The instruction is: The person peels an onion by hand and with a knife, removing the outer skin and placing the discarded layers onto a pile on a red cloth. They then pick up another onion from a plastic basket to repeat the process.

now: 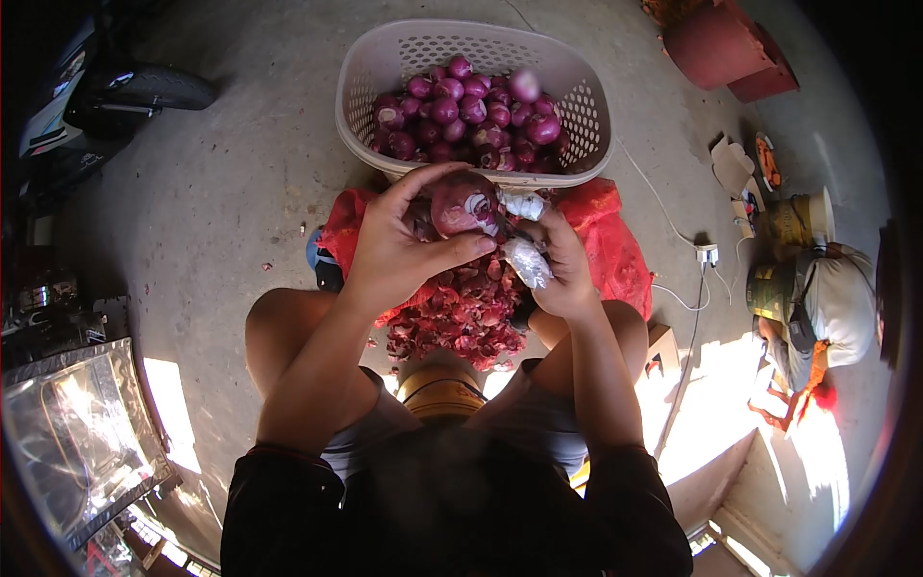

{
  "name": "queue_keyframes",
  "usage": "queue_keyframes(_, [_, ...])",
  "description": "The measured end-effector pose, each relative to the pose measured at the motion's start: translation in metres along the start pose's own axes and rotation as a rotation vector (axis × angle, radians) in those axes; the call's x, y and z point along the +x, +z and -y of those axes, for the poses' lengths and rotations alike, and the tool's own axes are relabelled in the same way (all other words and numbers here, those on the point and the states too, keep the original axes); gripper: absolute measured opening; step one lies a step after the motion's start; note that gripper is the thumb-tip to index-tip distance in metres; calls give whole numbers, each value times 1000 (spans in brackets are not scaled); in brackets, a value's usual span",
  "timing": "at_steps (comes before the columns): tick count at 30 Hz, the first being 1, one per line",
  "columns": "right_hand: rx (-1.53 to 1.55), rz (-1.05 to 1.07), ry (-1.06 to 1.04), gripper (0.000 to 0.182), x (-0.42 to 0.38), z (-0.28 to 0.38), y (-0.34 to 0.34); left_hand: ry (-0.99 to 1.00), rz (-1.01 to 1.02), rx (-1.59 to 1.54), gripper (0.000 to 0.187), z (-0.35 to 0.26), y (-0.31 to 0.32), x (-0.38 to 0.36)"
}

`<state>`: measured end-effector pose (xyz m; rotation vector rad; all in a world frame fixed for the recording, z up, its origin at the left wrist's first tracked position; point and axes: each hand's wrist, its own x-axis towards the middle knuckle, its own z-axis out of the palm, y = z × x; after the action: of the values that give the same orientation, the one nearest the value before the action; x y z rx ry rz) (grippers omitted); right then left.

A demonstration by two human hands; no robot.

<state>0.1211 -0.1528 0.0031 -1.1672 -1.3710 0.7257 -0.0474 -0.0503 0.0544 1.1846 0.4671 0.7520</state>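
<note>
My left hand (415, 238) is wrapped around a large red onion (463, 204), with the thumb across its lower side and the fingers behind it. A pale patch shows on the onion's dry skin. Right beside it is my right hand (561, 260), its fingers bent towards the onion. Shiny whitish wrapping (527, 262) covers the thumb and a fingertip of that hand. Something dark lies between these wrapped digits, too hidden to name. Below both hands, a heap of loose onion skins (461, 317) lies between my legs.
A perforated plastic basket (358, 96) full of red onions stands just ahead. Red mesh sacking (606, 240) lies around the skins. Rightward are a power cord with a plug (707, 254) and several containers. A motorcycle wheel (163, 87) is at upper left.
</note>
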Motion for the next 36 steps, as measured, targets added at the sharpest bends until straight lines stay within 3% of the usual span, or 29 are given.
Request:
queue_keyframes(2, [25,35,129,54,0,6,-2,-8,-4,7,64,-1,1,0])
queue_keyframes(5, [47,54,140,55,2,8,-2,-22,-7,6,64,-4,2,0])
queue_keyframes(17, [-100,13,-63,46,6,-2,-1,-19,-1,22,65,-4,1,-1])
queue_keyframes(23, [-114,-1,-62,42,7,1,-1,34,0,68,64,-1,1,0])
queue_keyframes(36, [228,-113,-22,40,11,14,7,26,46,53,63,-5,5,-2])
